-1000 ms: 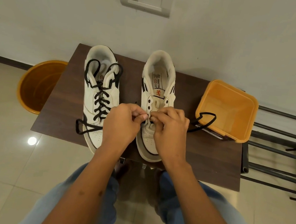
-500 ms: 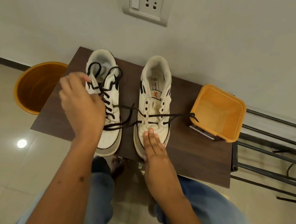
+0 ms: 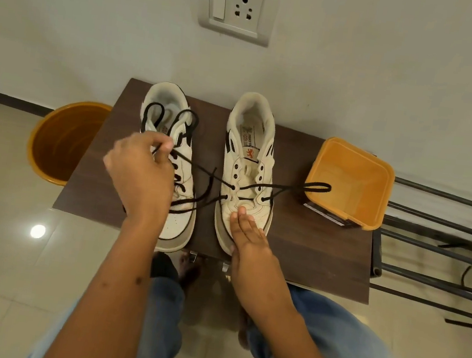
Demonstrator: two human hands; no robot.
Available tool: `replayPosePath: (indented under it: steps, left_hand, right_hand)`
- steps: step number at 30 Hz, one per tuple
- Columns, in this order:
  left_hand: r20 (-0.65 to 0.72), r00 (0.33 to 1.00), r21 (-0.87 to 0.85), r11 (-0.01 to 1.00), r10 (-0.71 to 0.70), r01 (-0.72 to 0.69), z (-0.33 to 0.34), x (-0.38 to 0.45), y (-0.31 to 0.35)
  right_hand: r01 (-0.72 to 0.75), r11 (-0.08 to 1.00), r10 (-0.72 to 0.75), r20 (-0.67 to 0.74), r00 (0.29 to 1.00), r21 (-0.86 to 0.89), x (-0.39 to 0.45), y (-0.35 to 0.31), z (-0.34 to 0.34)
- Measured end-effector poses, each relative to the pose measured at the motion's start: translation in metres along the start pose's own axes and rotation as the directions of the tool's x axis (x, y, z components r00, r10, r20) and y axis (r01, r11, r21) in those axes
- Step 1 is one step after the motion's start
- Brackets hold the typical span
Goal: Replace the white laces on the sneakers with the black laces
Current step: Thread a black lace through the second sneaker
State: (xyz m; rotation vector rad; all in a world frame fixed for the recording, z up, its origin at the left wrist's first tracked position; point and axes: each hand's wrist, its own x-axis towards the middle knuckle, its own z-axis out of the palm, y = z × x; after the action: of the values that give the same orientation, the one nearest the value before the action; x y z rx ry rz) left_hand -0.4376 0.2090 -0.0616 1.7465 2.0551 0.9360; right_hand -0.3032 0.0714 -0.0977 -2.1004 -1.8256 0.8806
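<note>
Two white sneakers stand side by side on a dark wooden table (image 3: 309, 248). The left sneaker (image 3: 176, 222) is laced in black, its loops lying in the opening. The right sneaker (image 3: 252, 139) has a black lace (image 3: 284, 188) through its lowest eyelets only. One end of that lace runs right to the orange tub; the other runs left across the gap. My left hand (image 3: 139, 175) hovers over the left sneaker and pinches that left end between thumb and fingers. My right hand (image 3: 247, 234) lies flat with straight fingers on the right sneaker's toe.
An empty orange square tub (image 3: 348, 181) sits on the table's right part. An orange round bucket (image 3: 62, 141) stands on the floor to the left. A dark metal rack (image 3: 440, 257) is on the right. A wall socket (image 3: 236, 7) is above.
Both hands left the lower eyelets of the right sneaker. My left hand drew the lace end out to the left, and my right hand dropped flat onto the toe. Since half a second ago, little moved.
</note>
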Motion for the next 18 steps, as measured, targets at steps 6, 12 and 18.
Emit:
replayPosePath:
  steps: [6,12,18]
  left_hand:
    - [0.463,0.832,0.086,0.919,0.306,-0.386,0.029,-0.030,0.019]
    - [0.438,0.877,0.128,0.952,0.198,-0.279,0.025,-0.016,0.005]
    - [0.502,0.828,0.074,0.941,0.250,-0.329,0.026,-0.025,0.021]
  right_hand:
    - [-0.020,1.000,0.020,0.017,1.000,0.016,0.001,-0.003,-0.003]
    - [-0.040,0.999,0.039,0.021,0.999,0.010,0.001,-0.004,-0.003]
    - [-0.032,0.999,0.033,0.033,0.999,-0.018,0.002,-0.007,-0.004]
